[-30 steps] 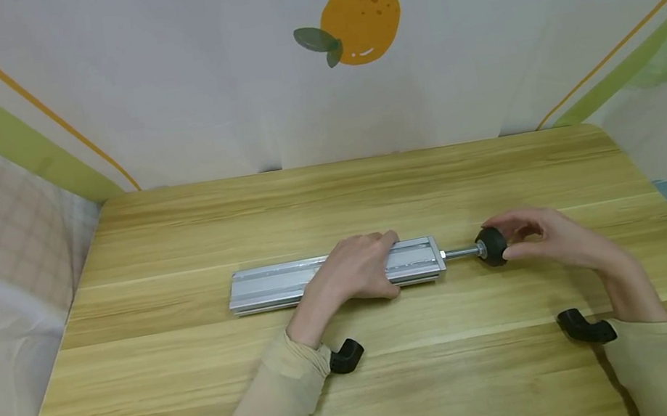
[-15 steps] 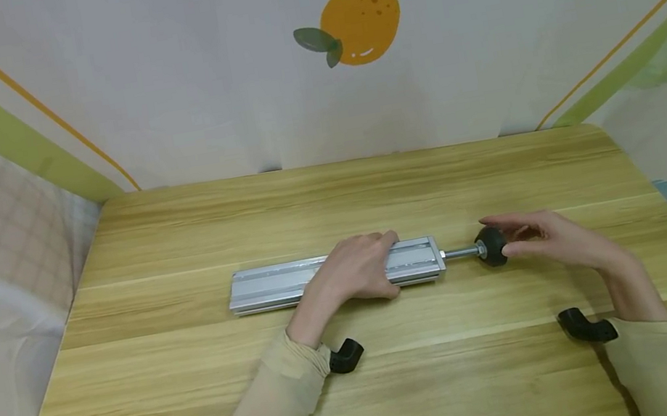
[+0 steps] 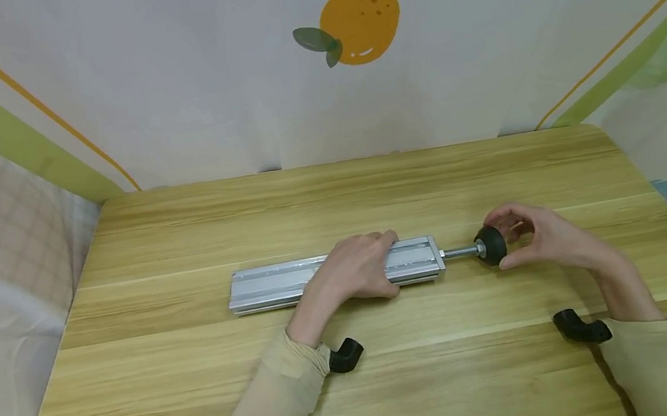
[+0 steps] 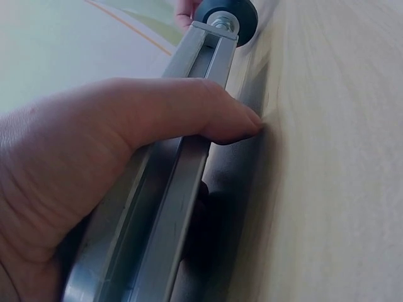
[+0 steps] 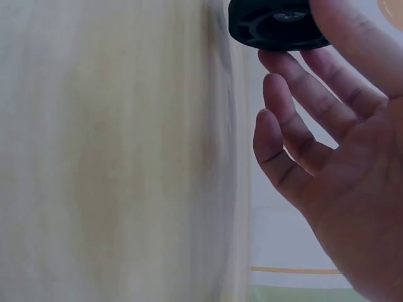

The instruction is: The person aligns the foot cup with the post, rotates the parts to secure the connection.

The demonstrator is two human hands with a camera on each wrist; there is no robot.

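Note:
A long silver aluminium profile [image 3: 274, 288] lies sideways across the wooden table. My left hand [image 3: 351, 271] grips it from above, the thumb [image 4: 214, 113] bent over its near side in the left wrist view. From the profile's right end plate sticks a threaded rod [image 3: 461, 252] with a nut, carrying the round black base of a levelling foot [image 3: 491, 246]. My right hand [image 3: 551, 241] holds that base at its rim between thumb and fingertips. In the right wrist view the hollow underside of the base [image 5: 271, 22] shows, with the other fingers loosely curled below it.
The wooden table [image 3: 403, 387] extends on all sides of the profile. Behind it hangs a pale cloth [image 3: 186, 78] with a printed orange. Black curved mounts [image 3: 346, 356] stick out from both sleeves.
The fingers and thumb of my right hand have spread wider around the black base, the thumb a little lower. My left hand and the profile have stayed put.

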